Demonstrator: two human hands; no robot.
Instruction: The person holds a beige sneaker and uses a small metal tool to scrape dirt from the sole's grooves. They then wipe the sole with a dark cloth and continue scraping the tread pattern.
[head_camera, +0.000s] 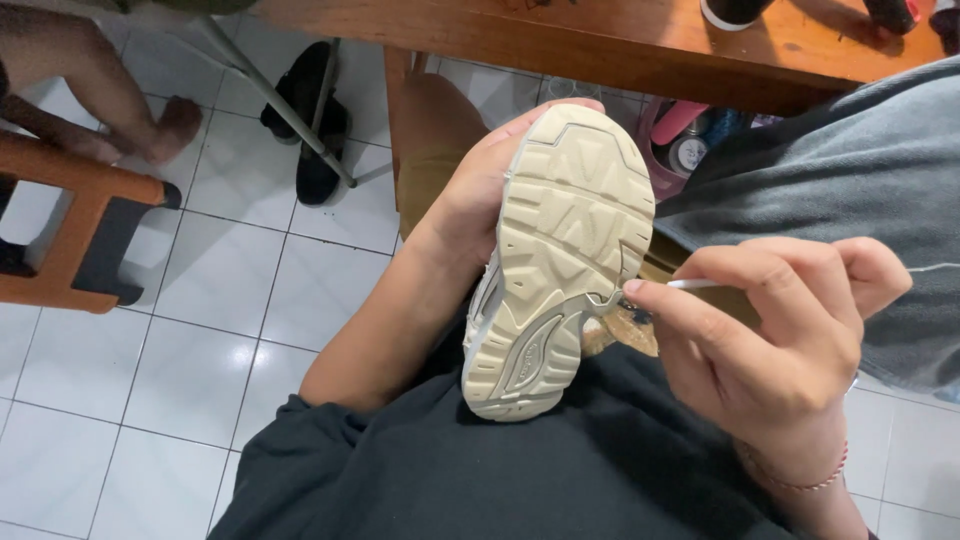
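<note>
1. Two bare hands work on one cream shoe (560, 260), which is turned sole-up over the person's lap, toe end toward the wooden worktop (600, 50) and heel end resting against the dark shirt (520, 470).
2. Left hand (480, 195) wraps the shoe from its left side; the grip is clenched on the upper, with fingertips showing over the toe rim.
3. Right hand (780, 330) sits just beside the shoe's right edge, at the notch in the mid-sole. Its grip is pinched shut on a thin white stick (690, 284), whose tip touches the sole's edge.
4. Beneath that notch a tan, speckled patch (625, 330) shows between shoe and right hand; what it is cannot be told.
5. A thin red bracelet (800, 482) circles the right wrist.
6. Edges: the worktop's front edge runs across the top, close above the toe; a grey cloth (850, 190) fills the right side, near the right hand.
7. Open room lies on the left: white floor tiles (180, 330), with a pair of dark shoes (310, 120) by a metal leg and an orange wooden chair (80, 210) at the far left.
8. Another person's bare foot (170, 125) rests on the tiles, well apart from the hands.
9. A pink container (680, 135) with round lids stands under the worktop, behind the shoe.
</note>
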